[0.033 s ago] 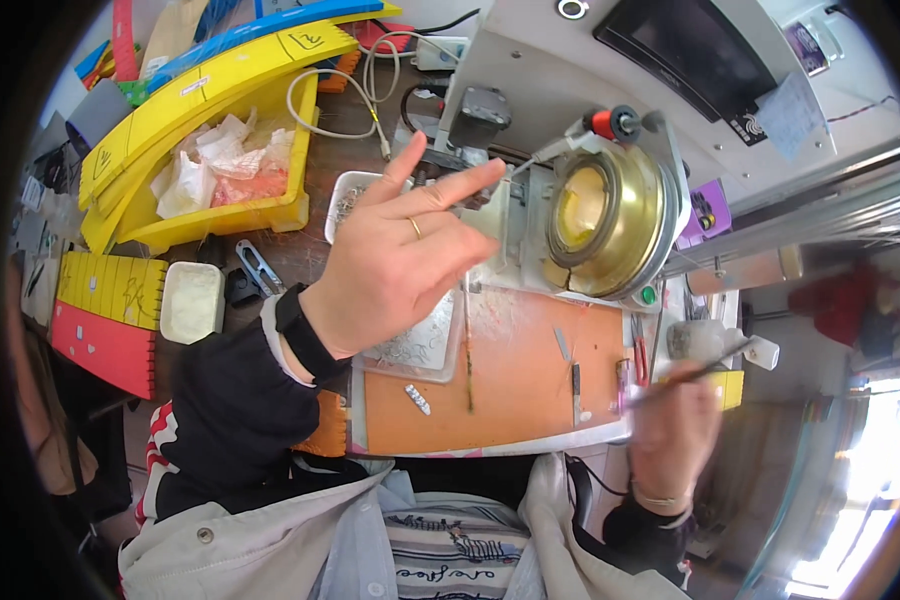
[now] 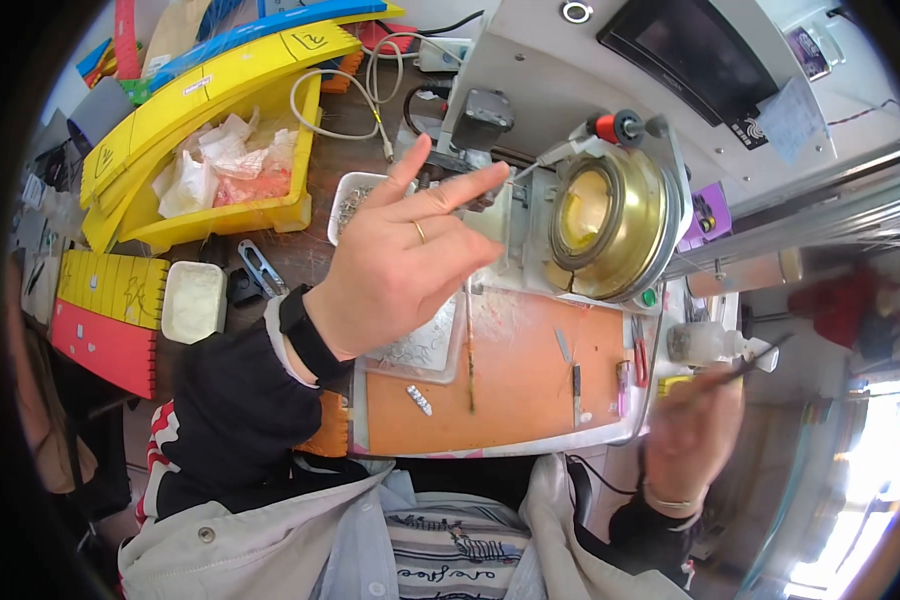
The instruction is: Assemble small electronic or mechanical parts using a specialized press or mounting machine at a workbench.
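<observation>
My left hand (image 2: 400, 245), with a ring and a black wristband, reaches over the bench with its fingers spread. Its fingertips are beside a dark metal fixture (image 2: 484, 118) of the machine. What lies under the palm is hidden. My right hand (image 2: 695, 425) is lifted past the bench's right edge, blurred by motion. Its fingers are closed on a thin dark pointed tool (image 2: 745, 366), too smeared to name more exactly. Between the hands stands a brass-coloured round drum (image 2: 635, 235) with a glossy yellowish centre.
Beneath is an orange work mat (image 2: 510, 390) with thin tools. A white tray (image 2: 432, 350) of small wire pieces sits partly under my left hand. Left are a yellow bin (image 2: 235, 222) with crumpled paper and a white dish (image 2: 193, 302). Red-handled pliers (image 2: 639, 355) and a clear bottle (image 2: 695, 343) are at right.
My right hand has moved slightly to the right with the thin dark tool. My left hand has kept almost the same pose.
</observation>
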The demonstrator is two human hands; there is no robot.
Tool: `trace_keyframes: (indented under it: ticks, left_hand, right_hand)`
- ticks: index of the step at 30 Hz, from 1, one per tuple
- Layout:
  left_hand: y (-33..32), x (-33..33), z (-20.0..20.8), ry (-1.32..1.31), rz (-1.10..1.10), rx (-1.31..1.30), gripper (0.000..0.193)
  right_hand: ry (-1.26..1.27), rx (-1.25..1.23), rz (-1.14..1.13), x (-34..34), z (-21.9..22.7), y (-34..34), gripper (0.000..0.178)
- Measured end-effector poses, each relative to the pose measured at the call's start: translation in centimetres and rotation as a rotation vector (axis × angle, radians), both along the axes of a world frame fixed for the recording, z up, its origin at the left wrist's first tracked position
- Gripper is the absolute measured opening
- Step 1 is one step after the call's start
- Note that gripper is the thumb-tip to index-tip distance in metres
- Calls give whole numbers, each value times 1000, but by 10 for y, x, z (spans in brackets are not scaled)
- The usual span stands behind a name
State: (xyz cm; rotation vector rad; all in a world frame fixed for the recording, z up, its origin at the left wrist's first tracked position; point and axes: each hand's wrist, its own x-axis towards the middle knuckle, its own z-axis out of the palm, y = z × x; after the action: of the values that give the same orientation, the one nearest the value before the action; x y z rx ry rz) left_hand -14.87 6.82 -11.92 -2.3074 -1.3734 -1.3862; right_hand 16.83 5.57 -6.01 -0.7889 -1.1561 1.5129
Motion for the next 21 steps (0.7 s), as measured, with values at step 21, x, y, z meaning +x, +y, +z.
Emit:
trace_keyframes:
  ticks: [21]
  left_hand:
    - [-1, 4, -9, -148, -101, 160, 28]
  right_hand:
    - [-973, 1223, -292, -125, 11, 69, 23]
